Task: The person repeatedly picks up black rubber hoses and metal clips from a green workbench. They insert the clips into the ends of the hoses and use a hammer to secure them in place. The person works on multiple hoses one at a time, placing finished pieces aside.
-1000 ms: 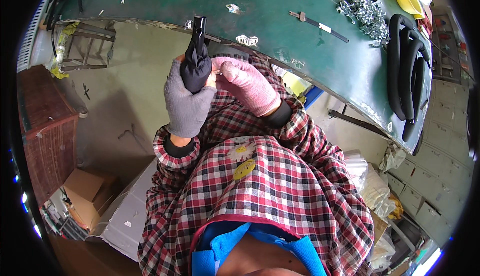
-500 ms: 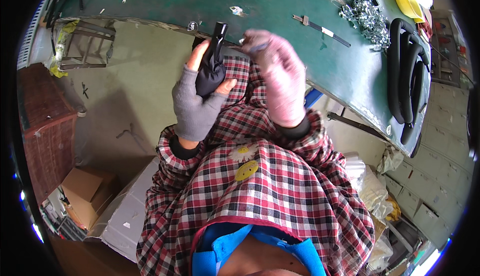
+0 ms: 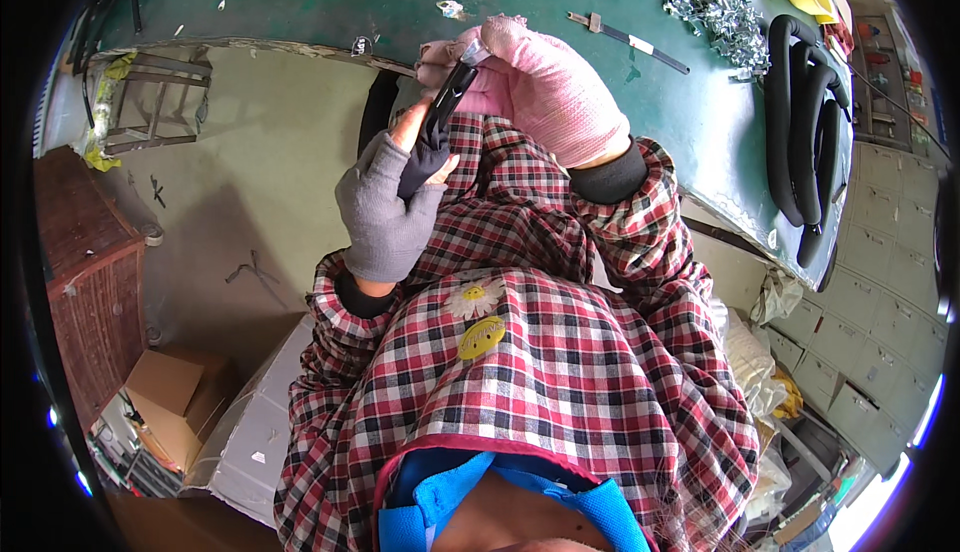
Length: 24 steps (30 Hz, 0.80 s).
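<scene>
Above the lap (image 3: 515, 177), left hand (image 3: 385, 210) grips a glossy black tube (image 3: 451, 97), right hand (image 3: 560, 87) a silvery piece (image 3: 474, 53).

My left hand (image 3: 390, 202) grips a black tube (image 3: 453, 91); my right hand (image 3: 555, 87) holds a shiny piece (image 3: 474, 53) at its end.

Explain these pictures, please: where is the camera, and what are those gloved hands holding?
There is no robot: the grey-gloved left hand and pink-gloved right hand are human. The view comes from the left of two fisheye cameras worn on the head, looking down, so straight edges bend. The left hand holds a black tube with dark bunched cloth. The right has a shiny piece, too small to identify, at the tube's upper end. On the green bench lie a heap of small metal pieces, a slim dark-and-white strip and bent, foam-like tubes.
</scene>
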{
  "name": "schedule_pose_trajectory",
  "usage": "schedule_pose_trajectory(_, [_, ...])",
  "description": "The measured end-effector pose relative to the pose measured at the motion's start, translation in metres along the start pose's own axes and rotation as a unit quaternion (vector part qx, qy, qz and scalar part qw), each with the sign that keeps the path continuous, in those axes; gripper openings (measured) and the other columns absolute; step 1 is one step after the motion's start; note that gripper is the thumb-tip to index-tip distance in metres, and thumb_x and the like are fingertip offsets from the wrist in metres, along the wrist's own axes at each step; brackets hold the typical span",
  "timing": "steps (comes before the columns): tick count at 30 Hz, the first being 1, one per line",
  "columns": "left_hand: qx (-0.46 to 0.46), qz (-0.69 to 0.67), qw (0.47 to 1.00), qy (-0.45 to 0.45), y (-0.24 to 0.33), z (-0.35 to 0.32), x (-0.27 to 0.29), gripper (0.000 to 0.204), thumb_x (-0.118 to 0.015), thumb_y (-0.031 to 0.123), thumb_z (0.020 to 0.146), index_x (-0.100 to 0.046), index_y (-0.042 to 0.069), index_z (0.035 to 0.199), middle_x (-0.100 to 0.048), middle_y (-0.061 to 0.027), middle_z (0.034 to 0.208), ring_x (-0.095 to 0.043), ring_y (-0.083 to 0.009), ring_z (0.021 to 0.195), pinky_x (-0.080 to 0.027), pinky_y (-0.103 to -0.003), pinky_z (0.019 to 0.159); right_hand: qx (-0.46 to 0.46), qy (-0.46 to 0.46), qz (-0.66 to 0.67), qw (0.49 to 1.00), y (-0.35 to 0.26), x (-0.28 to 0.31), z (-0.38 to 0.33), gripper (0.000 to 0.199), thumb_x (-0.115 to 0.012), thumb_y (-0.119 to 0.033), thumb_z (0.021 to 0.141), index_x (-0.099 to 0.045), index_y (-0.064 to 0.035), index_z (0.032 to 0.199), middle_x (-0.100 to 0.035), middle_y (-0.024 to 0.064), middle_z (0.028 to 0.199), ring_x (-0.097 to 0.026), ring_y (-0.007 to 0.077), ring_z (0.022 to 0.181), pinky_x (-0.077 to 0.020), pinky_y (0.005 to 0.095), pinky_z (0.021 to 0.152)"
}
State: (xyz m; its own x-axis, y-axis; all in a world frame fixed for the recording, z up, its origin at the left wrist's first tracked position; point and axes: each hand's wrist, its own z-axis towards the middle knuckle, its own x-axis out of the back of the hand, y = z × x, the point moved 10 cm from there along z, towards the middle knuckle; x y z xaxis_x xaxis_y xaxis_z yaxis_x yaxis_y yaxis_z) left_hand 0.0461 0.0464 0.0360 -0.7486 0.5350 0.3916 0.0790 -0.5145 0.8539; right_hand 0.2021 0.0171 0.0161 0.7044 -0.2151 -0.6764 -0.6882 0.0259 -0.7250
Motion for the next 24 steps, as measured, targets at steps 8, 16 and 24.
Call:
schedule_pose_trajectory(8, [-0.042, 0.053, 0.998, 0.001, 0.005, -0.006, -0.004, 0.06, -0.076, -0.002, 0.083, -0.058, 0.007, 0.14, -0.067, -0.0109, 0.094, -0.066, -0.0176, 0.077, -0.053, -0.031, 0.07, -0.047, 0.026, -0.05, 0.997, 0.002, 0.002, -0.005, 0.036, -0.062, -0.033, 0.101, -0.064, 0.0014, 0.112, -0.064, 0.0274, 0.126, -0.066, 0.0369, 0.116, -0.0562, 0.0451, 0.099])
schedule_pose_trajectory(16, [-0.071, 0.107, 0.991, 0.033, 0.001, -0.011, -0.008, 0.06, -0.081, 0.009, 0.077, -0.062, 0.005, 0.134, -0.066, -0.0132, 0.09, -0.068, -0.0313, 0.071, -0.053, -0.039, 0.06, 0.004, 0.063, 0.049, 0.997, 0.015, 0.003, -0.01, 0.028, -0.06, -0.022, 0.101, -0.061, 0.0042, 0.112, -0.063, 0.0272, 0.127, -0.067, 0.0351, 0.115, -0.0621, 0.0366, 0.088])
schedule_pose_trajectory(24, [-0.086, 0.129, 0.987, 0.047, 0.004, -0.006, -0.009, 0.062, -0.082, 0.011, 0.075, -0.062, 0.007, 0.134, -0.066, -0.014, 0.09, -0.069, -0.0329, 0.073, -0.054, -0.041, 0.063, 0.04, 0.061, 0.171, 0.983, 0.028, -0.009, 0.0, 0.029, -0.062, -0.025, 0.101, -0.062, 0.0037, 0.109, -0.067, 0.0222, 0.122, -0.072, 0.0283, 0.104, -0.0588, 0.0293, 0.077])
